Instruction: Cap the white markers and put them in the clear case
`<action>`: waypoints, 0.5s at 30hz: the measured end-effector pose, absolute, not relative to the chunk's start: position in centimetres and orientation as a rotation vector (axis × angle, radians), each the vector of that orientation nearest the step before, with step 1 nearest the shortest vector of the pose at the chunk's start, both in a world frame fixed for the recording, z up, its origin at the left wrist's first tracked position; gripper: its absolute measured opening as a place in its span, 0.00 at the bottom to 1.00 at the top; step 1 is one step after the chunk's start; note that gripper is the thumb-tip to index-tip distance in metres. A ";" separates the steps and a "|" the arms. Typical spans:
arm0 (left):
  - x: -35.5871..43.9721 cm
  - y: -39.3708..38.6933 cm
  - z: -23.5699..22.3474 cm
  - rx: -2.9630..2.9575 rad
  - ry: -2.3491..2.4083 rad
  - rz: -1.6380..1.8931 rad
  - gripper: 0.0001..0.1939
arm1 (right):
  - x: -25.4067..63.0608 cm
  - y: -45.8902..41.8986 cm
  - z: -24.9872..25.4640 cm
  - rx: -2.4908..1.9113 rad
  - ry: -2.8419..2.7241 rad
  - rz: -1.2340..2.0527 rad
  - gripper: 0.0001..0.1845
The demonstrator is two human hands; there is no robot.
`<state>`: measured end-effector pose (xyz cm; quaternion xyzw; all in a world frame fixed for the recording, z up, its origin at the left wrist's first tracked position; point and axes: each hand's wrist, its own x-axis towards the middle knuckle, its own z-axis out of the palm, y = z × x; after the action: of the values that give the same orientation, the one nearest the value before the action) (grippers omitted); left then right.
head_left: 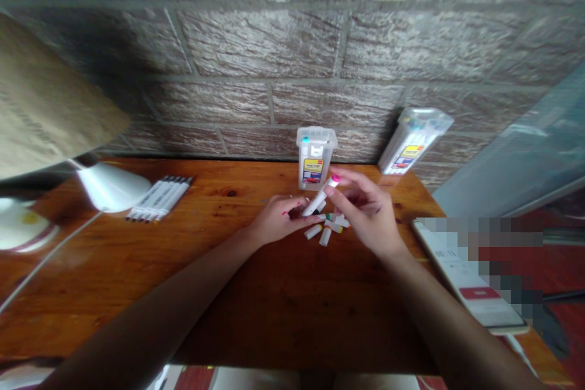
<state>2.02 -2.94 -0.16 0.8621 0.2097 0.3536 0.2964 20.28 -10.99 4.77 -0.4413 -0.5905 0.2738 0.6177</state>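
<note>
Between my two hands is a white marker (320, 198) with a pink end, tilted up to the right. My left hand (281, 219) grips its lower part between thumb and fingers. At the pink end, the thumb and fingertips of my right hand (370, 213) are closed on the same marker. Several loose white marker caps (325, 236) with coloured ends lie on the wooden table (274, 304) just beneath. Right behind my hands stands a clear plastic marker case (314, 161) with a teal-ended marker inside. Red stains show on my left fingers.
A row of white markers (159, 198) lies on the left, beside a lamp (109, 186) with a cord. A second, full marker case (414, 143) leans against the brick wall (292, 49). A tablet-like device (466, 268) rests at the right edge.
</note>
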 end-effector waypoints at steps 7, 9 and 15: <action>2.0 -2.8 -0.3 2.250 0.555 0.952 0.15 | 20.0 -10.5 3.2 -1.134 -1.500 0.774 0.13; 1.9 -2.7 -0.4 2.272 0.562 0.939 0.14 | 19.8 -10.4 2.8 -1.158 -1.534 0.762 0.14; 1.6 -2.4 -0.4 2.355 0.541 0.866 0.10 | 19.5 -10.3 2.4 -1.147 -1.630 0.704 0.11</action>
<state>1.61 -2.36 -0.38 0.8799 0.2020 0.3234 0.2836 19.45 -10.30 2.45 -0.4724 -0.6716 0.2900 0.4916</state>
